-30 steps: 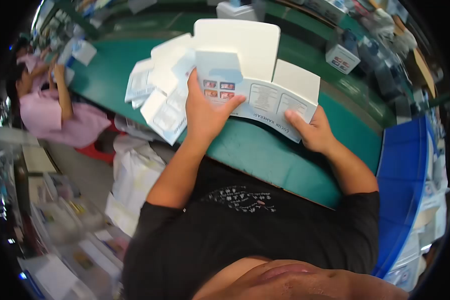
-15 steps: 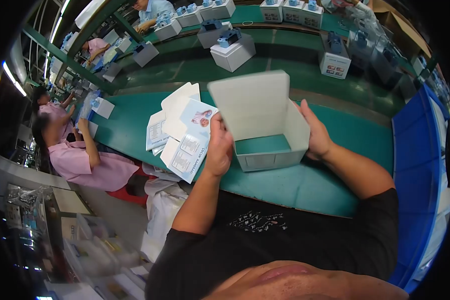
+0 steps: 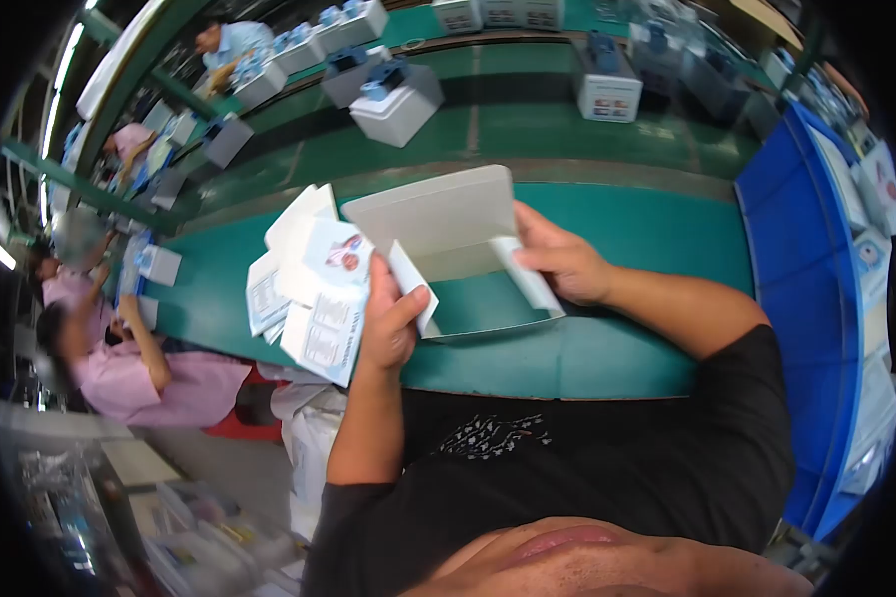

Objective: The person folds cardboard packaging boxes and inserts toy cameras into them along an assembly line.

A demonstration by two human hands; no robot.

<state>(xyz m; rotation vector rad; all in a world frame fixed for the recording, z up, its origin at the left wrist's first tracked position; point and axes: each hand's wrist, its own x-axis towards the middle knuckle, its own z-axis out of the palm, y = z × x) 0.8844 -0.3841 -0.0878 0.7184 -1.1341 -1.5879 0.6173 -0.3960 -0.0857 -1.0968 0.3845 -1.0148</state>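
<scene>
Between my hands is a white cardboard box, opened out so that the green tabletop shows through it. My left hand grips its left side, with the thumb on a small side flap. On the right, my right hand holds the other side, its thumb on the right flap. Just left of my left hand lies a fanned pile of flat printed cartons, with pictures and text on the top one.
Beyond the green table runs a conveyor carrying white boxes with blue toy-like cameras. A blue bin with printed cartons stands at right. Co-workers in pink sit at left; a person in light blue works across.
The box has tilted and its side flaps have been folded inward under my thumbs. My view has shifted, so the scene sits further left. Boxes on the conveyor appear displaced leftward too.
</scene>
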